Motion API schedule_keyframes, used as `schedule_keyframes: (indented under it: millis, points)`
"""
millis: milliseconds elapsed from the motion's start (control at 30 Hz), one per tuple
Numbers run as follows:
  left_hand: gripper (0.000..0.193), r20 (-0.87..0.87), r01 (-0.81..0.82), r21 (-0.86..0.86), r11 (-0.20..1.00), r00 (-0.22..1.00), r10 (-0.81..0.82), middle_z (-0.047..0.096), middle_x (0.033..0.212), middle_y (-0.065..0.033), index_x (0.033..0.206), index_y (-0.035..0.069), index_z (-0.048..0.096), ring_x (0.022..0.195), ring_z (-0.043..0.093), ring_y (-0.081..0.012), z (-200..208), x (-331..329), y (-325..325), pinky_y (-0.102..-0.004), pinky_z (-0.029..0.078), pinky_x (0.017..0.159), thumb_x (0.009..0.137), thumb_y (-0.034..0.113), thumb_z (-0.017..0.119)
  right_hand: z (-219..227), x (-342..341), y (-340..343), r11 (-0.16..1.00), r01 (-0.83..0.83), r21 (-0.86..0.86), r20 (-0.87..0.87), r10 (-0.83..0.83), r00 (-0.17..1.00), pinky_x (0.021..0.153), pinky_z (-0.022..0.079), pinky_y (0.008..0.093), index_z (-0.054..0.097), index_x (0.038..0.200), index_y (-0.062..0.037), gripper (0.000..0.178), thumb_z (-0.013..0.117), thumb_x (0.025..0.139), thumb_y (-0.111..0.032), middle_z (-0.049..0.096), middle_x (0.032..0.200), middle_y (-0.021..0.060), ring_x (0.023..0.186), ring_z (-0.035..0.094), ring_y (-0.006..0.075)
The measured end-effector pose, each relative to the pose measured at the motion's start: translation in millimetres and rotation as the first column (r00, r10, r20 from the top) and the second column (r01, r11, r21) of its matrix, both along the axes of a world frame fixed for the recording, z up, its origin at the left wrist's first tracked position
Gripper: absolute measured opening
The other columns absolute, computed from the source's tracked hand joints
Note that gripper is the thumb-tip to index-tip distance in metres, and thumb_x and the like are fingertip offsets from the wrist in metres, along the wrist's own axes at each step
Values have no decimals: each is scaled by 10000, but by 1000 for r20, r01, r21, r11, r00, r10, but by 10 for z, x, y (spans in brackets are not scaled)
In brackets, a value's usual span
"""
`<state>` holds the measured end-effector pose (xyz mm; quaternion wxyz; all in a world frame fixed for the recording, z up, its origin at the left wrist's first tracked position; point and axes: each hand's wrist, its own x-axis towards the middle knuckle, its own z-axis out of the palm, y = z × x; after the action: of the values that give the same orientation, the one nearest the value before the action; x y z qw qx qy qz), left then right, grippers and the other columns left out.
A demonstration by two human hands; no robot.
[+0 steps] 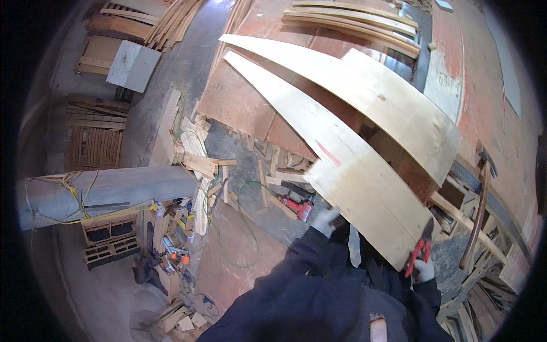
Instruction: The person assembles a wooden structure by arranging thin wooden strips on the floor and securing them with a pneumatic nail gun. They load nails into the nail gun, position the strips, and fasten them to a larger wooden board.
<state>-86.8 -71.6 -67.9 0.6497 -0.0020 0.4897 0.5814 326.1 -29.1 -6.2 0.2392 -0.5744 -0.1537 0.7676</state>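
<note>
My right hand (425,270), in a pale glove, is closed around red-handled pliers (419,254). Their dark head lies against the near right corner of a curved plywood panel (364,176). At the left edge of that panel is my left hand (325,221), also gloved; its fingers are blurred and partly hidden, so I cannot make out its grip. The panel tapers to a point at the far left. Beyond it lies a second curved panel (393,97), separated from the first by a long gap.
A hammer (478,211) with a wooden handle rests at right on a metal strip (504,214). On the floor left of my left hand lies a red power tool (299,206) among wood offcuts. A grey beam (114,192), wrapped in yellow cord, juts in from the left. Stacked curved strips (353,23) lie at the back.
</note>
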Motion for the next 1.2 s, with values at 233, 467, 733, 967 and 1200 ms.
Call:
schedule_keyframes:
  millis: [233,467,733,967,1200]
  points:
    - [654,4,-12,-176,984,1000,13,550,1285,-189,1401,28,438,1138,579,-320,-147,-1411,715,-444,473,997,989,508,606,-397,882,-295,998,61,-16,277,-54,959,704,590,395,533,1348,27,667,571,682,25,671,1084,125,869,689,278]
    - [964,211,64,-363,929,977,15,430,1473,-307,1547,-45,268,1212,558,-402,-121,-1224,867,-510,444,1071,945,623,614,-498,1034,-456,997,61,44,262,-70,963,811,599,417,531,1354,33,661,573,694,10,679,1093,118,920,699,281]
    - [438,279,77,-111,991,959,-43,653,1321,-138,1322,-3,620,1179,633,-232,-39,-722,888,-380,488,1023,1047,333,562,-359,775,-472,988,124,97,272,-146,951,861,578,414,591,1280,50,585,530,698,60,688,1092,107,917,694,274]
    - [554,-72,-215,-41,976,975,212,646,1320,-159,1330,-51,580,1209,612,-305,-170,-1342,639,-423,467,1056,1065,425,477,-113,-243,-40,961,19,277,299,-105,948,743,508,307,613,1270,21,519,612,756,-50,657,1009,33,862,621,167]
    - [423,288,-262,150,954,934,211,603,1247,-109,1290,139,572,1149,582,-325,-149,-1599,240,-553,479,984,1019,462,531,194,-1731,523,976,11,218,-37,-3,999,901,511,334,589,1318,17,531,643,795,-57,661,1159,85,1009,640,200]
